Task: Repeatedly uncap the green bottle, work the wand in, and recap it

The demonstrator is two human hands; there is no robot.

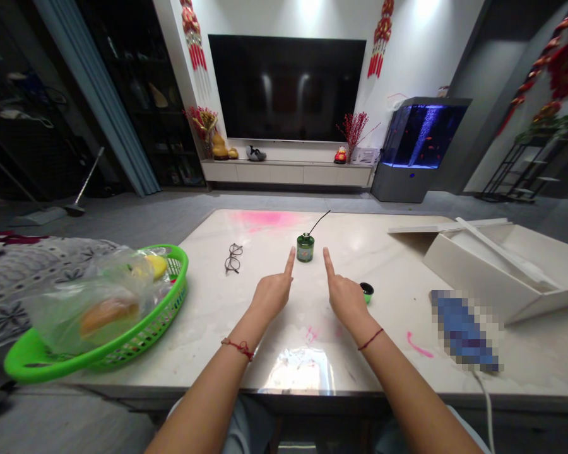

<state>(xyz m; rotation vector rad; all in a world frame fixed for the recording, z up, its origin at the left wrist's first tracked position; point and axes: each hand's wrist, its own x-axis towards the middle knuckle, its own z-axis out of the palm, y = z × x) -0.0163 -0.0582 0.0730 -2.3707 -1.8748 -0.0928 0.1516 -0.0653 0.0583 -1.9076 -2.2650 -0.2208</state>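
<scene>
A small dark green glass bottle (305,248) stands upright on the white table (284,328). One thin black stick (320,222) slants up to the right from its mouth. My left hand (273,294) is left of the bottle and nearer to me, its index finger stretched out and the other fingers curled. On the other side, my right hand (346,296) points its index finger forward in the same way. Neither hand holds anything, and both fingertips look apart from the bottle. A green cap (367,292) with a dark inside lies beside my right hand, partly hidden by it.
Eyeglasses (233,258) lie left of the bottle. A green basket (170,309) with bagged food stands at the left edge. To the right are an open white box (483,271) and a blurred-out blue object (464,331) with a white cable (485,397). Pink stains mark the tabletop.
</scene>
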